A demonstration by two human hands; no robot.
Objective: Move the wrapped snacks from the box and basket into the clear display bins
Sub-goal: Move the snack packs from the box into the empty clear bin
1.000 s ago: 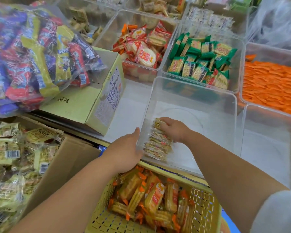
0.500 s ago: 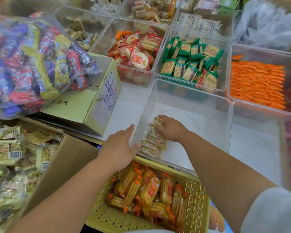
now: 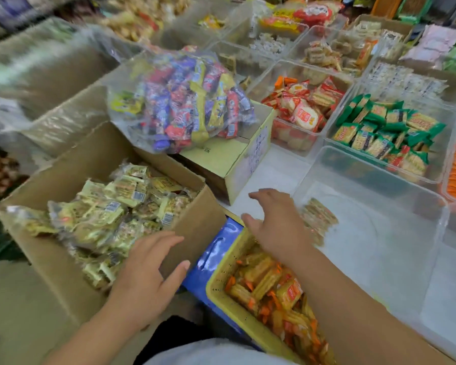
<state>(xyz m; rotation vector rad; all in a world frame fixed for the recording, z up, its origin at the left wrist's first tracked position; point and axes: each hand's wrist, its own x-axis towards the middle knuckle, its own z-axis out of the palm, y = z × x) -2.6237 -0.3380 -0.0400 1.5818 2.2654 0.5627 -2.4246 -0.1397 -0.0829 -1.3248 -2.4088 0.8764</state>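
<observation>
Snack shop, clear display bins point(image 3: 374, 206), stock boxes point(image 3: 63, 185)

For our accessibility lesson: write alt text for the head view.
Two open, empty hands: the left hand hovers over a box of snacks, the right hand above a basket, beside a bin holding a few crackers.

Splayed left hand point(image 3: 145, 280) over the cardboard box point(image 3: 71, 159) corner, splayed right hand point(image 3: 277, 225) above the yellow basket point(image 3: 219, 275).

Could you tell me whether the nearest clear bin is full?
Nearly empty: the clear bin holds one short row of snacks; bare floor elsewhere.
</observation>
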